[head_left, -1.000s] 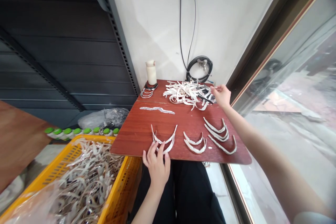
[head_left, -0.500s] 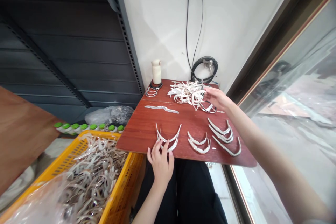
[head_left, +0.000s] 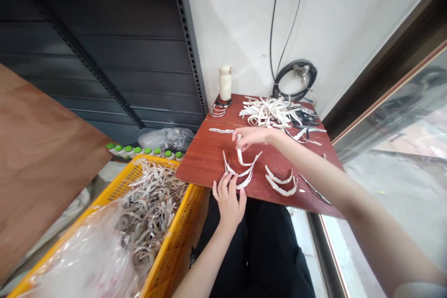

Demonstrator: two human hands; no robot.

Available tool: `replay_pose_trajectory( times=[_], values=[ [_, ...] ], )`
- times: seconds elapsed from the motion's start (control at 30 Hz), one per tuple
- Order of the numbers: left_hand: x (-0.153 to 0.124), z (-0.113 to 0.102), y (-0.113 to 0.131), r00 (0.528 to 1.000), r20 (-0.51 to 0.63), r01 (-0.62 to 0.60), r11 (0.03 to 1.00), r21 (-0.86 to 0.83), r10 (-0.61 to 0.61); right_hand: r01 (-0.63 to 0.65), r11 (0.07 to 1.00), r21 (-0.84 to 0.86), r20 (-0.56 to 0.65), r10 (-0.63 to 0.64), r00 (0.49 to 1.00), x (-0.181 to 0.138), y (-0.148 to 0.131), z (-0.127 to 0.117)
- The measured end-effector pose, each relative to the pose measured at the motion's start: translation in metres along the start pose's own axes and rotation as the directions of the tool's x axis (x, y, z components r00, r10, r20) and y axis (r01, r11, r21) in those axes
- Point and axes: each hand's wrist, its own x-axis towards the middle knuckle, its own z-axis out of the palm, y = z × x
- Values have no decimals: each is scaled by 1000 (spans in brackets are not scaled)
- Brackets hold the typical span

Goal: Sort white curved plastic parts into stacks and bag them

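Note:
My right hand (head_left: 253, 137) is closed, pinching one end of a curved white strip (head_left: 240, 156), which hangs down over the table just beyond a small group of similar curved strips (head_left: 246, 181). My left hand (head_left: 229, 199) rests at the near side of that group, fingers apart and fingertips touching the strips. To the right lie two nested curved strips (head_left: 282, 190). My right forearm hides most of another group beyond them. A tangled pile of white strips (head_left: 267, 111) lies at the back of the table, and a flat, pale strip (head_left: 220, 131) lies left of my right hand.
The red-brown table (head_left: 195, 163) carries a cream bottle (head_left: 225, 84) at its back left corner. Coiled black cable (head_left: 279, 93) leans against the wall. A yellow crate (head_left: 174, 237) full of strips stands at left, near green-lidded jars (head_left: 138, 150). Glass borders the right side.
My right hand has moved left and nearer from the pile, now with a curved strip in it. My left hand stays at its group. The camera view has shifted.

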Motion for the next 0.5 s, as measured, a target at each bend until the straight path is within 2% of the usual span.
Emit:
replay_pose_trajectory(
  times=[0.1, 0.2, 0.27, 0.3, 0.43, 0.5],
  values=[
    [0, -1, 1, 1000, 3, -4, 1000, -2, 4, -40, 988, -147, 108, 56, 993, 16, 6, 24],
    [0, -2, 1, 1000, 9, -2, 1000, -8, 2, -22, 946, -325, 23, 31, 999, 14, 10, 37],
    [1, -2, 1, 1000, 9, 2, 1000, -15, -1, -32, 874, -484, -68, -2, 998, 3, 10, 40],
    [1, -1, 1, 1000, 10, 2, 1000, -18, -1, -37, 825, -564, -75, -7, 997, -4, 9, 40],
    [1, 0, 0, 1000, 4, 8, 1000, -25, -8, 15, 674, -738, 2, -19, 1000, -28, 12, 46],
    [0, 1, 0, 1000, -3, 16, 1000, -26, -16, 29, 638, -769, -27, -78, 997, -34, 18, 52]
  ],
)
